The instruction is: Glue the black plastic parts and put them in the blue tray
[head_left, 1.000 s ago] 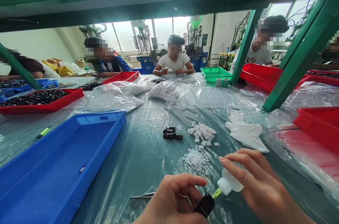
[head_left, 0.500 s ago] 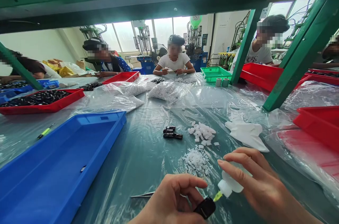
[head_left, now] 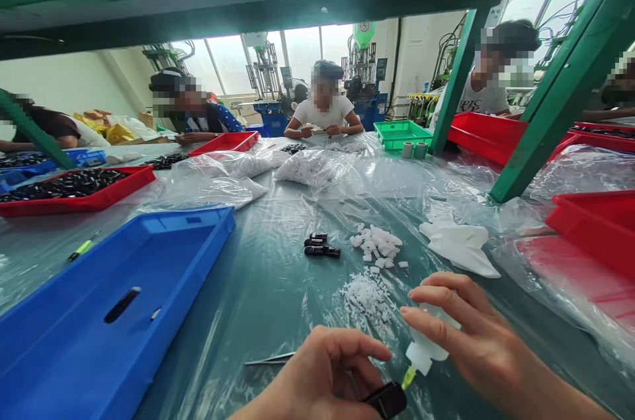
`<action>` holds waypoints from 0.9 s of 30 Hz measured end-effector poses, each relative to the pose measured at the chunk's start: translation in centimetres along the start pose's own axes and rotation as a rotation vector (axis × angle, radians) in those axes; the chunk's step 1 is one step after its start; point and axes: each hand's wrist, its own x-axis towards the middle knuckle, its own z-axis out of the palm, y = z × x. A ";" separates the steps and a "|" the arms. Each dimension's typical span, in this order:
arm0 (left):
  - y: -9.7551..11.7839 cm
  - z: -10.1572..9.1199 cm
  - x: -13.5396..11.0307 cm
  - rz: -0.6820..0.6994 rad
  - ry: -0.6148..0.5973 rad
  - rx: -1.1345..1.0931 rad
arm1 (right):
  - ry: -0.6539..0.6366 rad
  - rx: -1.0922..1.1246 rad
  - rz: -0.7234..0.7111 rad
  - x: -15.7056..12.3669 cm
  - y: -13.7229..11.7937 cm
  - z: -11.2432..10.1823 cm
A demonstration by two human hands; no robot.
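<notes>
My left hand (head_left: 327, 374) is closed on a small glossy black plastic part (head_left: 387, 400) at the bottom of the view. In my right hand (head_left: 476, 327) is a translucent white squeeze bottle (head_left: 432, 334), tilted down, its yellow-green nozzle (head_left: 408, 378) at the black part's upper edge. Whether the tip touches the part, I cannot tell. Tweezers (head_left: 270, 360) lie partly hidden behind my left hand. Ahead are several black parts (head_left: 321, 247), a heap of white plastic pieces (head_left: 378, 243) and a pile of tiny white bits (head_left: 366, 297).
A blue tray (head_left: 218, 235) at left holds a dark elongated piece (head_left: 122, 305) and a small one. A white cloth (head_left: 459, 245) and red bin (head_left: 595, 221) are at right. Green posts (head_left: 560, 96) and an overhead beam frame the table. Several co-workers sit around it.
A dark elongated piece now shows inside the blue tray, where it was not before. The bottle and the black part stay together, shifted only slightly. The camera view has tilted a little.
</notes>
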 end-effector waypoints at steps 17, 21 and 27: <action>-0.1 0.2 0.1 0.039 0.140 -0.047 | 0.054 -0.033 0.085 0.1 1.2 0.7; 0.3 0.0 0.2 0.123 0.189 -0.120 | -0.043 0.175 0.476 -0.1 1.8 1.6; 4.5 -0.9 -2.1 0.262 0.396 -0.226 | -0.241 0.678 0.931 -2.5 3.0 4.6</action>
